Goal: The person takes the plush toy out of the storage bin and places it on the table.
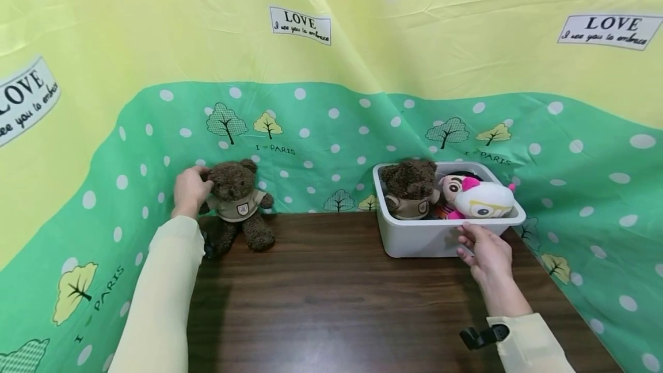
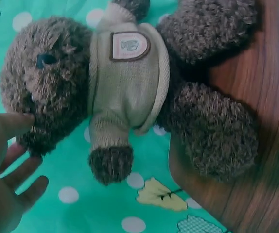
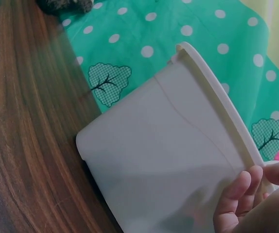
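A brown teddy bear (image 1: 240, 206) in a beige sweater sits upright against the green cloth on the left. My left hand (image 1: 191, 189) pinches the side of its head at the ear; in the left wrist view the thumb lies in front and the other fingers behind. A white plastic bin (image 1: 425, 240) stands at the back right. My right hand (image 1: 487, 249) holds its front rim between thumb and fingers. Inside the bin are a second brown teddy bear (image 1: 411, 183), a white plush toy (image 1: 487, 199) with pink parts, and a pink-faced doll (image 1: 452, 189).
The dark wooden table (image 1: 331, 298) runs up to a hanging yellow and green cloth (image 1: 321, 131) at the back and both sides. Each forearm has a pale sleeve, and a black strap device (image 1: 484, 335) sits at the right wrist.
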### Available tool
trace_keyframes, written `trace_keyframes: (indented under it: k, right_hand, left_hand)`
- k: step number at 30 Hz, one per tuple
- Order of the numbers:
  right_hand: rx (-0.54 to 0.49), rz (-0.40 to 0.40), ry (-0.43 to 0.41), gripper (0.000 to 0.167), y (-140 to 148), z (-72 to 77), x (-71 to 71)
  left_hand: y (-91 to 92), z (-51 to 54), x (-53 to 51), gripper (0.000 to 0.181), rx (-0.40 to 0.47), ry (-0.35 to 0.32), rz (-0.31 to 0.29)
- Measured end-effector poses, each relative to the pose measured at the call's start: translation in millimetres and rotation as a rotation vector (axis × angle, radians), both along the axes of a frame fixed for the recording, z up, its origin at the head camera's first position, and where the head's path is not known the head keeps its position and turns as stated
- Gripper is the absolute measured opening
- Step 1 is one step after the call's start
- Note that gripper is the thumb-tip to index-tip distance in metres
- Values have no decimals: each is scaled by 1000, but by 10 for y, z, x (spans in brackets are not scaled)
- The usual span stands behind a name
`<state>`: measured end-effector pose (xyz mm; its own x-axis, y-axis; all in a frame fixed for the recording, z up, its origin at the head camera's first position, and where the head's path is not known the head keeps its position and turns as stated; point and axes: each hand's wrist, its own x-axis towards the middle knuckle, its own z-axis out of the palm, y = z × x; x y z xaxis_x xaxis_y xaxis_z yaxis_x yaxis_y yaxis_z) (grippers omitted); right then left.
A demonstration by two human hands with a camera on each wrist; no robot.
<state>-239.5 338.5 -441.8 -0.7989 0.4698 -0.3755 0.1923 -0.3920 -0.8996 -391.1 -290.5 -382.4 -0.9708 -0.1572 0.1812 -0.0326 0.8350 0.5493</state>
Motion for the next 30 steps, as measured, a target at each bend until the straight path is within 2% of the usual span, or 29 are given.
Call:
trace_keyframes:
  k: [5,9,12,14,16,19,25,27,30]
  right_hand:
    - [-1,16,-5,27,20,3,-5]
    - [-18,19,-5,22,39,3,-12]
    - [-37,21,-6,18,56,6,-11]
    - [-43,27,-7,18,66,14,-8]
    - [-49,34,-9,17,78,29,-7]
    - [-54,48,-17,15,102,48,-19]
    - [-60,83,-30,11,150,82,-23]
    - [-54,98,-38,11,162,93,-15]
    - [-56,120,-51,13,183,103,0]
  left_hand:
    - [146,16,23,37,-113,112,76]
    - [326,57,-21,31,-152,276,115]
    - [528,112,-83,27,-185,414,68]
    - [697,166,-122,27,-205,460,-9]
    - [892,235,-149,29,-216,443,-108]
    - [1229,326,-159,31,-234,366,-255]
    - [2004,444,-84,37,-260,208,-534]
    - [2254,454,-67,39,-213,156,-615]
    - [2618,446,-54,42,-111,69,-701]
